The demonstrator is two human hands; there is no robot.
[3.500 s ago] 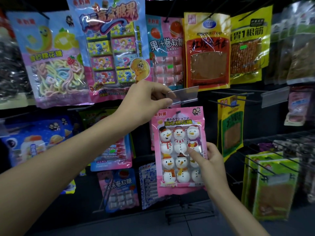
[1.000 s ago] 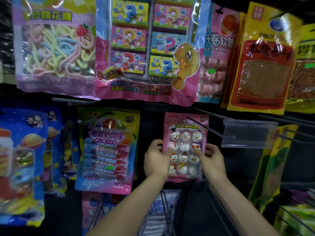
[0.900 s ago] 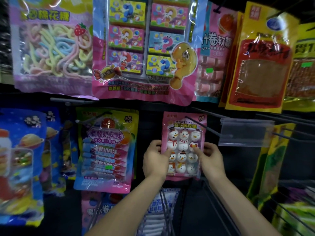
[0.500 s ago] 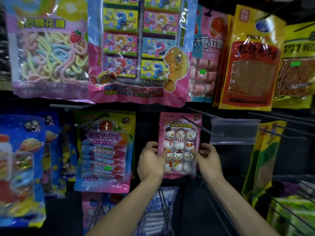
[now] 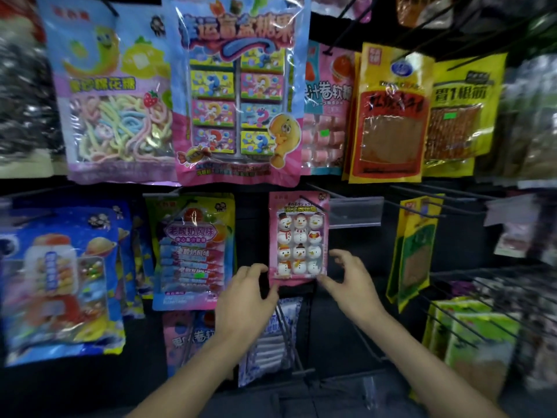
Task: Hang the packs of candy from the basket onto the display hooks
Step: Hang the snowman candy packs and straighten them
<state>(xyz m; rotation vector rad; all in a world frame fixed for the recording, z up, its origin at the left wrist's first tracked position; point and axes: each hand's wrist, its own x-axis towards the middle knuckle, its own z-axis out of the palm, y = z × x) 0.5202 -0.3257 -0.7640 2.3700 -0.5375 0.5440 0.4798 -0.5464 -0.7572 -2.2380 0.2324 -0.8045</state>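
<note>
1. The left fingers [image 5: 255, 267] are loosely curled and the right fingers [image 5: 340, 254] are spread and relaxed; neither set grasps anything.
2. The left thumb tip sits at the bottom-left corner of the snowman pack [image 5: 298, 239], and the right thumb tip sits at its bottom-right corner. Whether either thumb touches the pack cannot be told.
3. The left hand [image 5: 245, 297] is just below and left of the pack. The right hand [image 5: 354, 285] is just below and right of it, palm turned toward the pack.
4. Both bare forearms reach up from the bottom edge toward the display.
5. The pack hangs upright on a hook [image 5: 316, 203] in the middle row, with its pink header at the top.
6. A clear label holder [image 5: 355, 211] sits at the front end of the hook, just right of the pack's top.
7. A yellow-and-blue pack [image 5: 193, 251] hangs to the left, apart from the snowman pack, and yellow packs [image 5: 413, 248] hang well to the right.
8. A large pink pack [image 5: 241, 95] hangs in the row above, its lower edge just over the snowman pack.
9. A blue-and-white pack [image 5: 268, 342] hangs below, between the wrists.
</note>
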